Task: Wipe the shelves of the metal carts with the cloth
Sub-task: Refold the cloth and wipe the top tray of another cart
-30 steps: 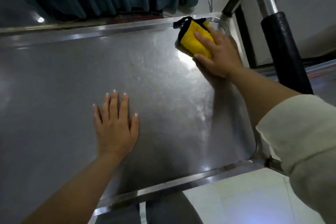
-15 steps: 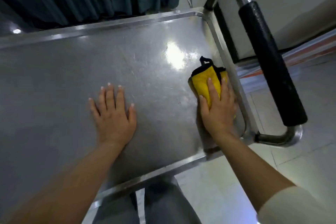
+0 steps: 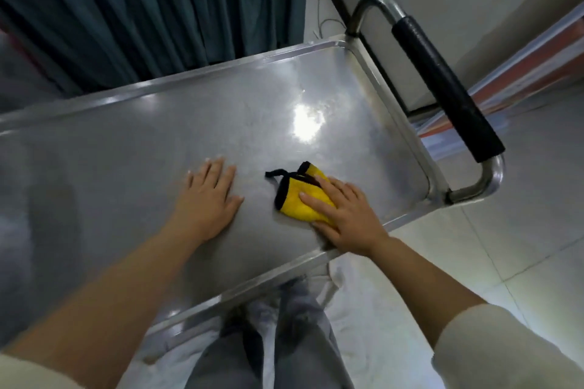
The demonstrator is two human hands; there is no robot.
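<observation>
The top shelf (image 3: 158, 148) of the metal cart (image 3: 407, 133) is the landmark here. The yellow cloth (image 3: 297, 199), folded and edged in black, lies flat on that shelf close to its near rim, toward the end where the push handle (image 3: 442, 88) stands. The right hand (image 3: 344, 215) presses down on the cloth's handle-side half, fingers (image 3: 316, 199) spread flat over it rather than curled around it; nothing is pinched, only held under the palm. The cloth's free part, with its black loop, sticks out from under those fingers toward the middle of the shelf. The left hand (image 3: 207, 199) rests open and flat on the bare steel, just beside the cloth on the side away from the handle, holding nothing. The unwiped run of shelf seems to lie beyond the left hand, so the next stroke probably calls for the right hand to push the cloth that way, and the left hand sits in that path.
</observation>
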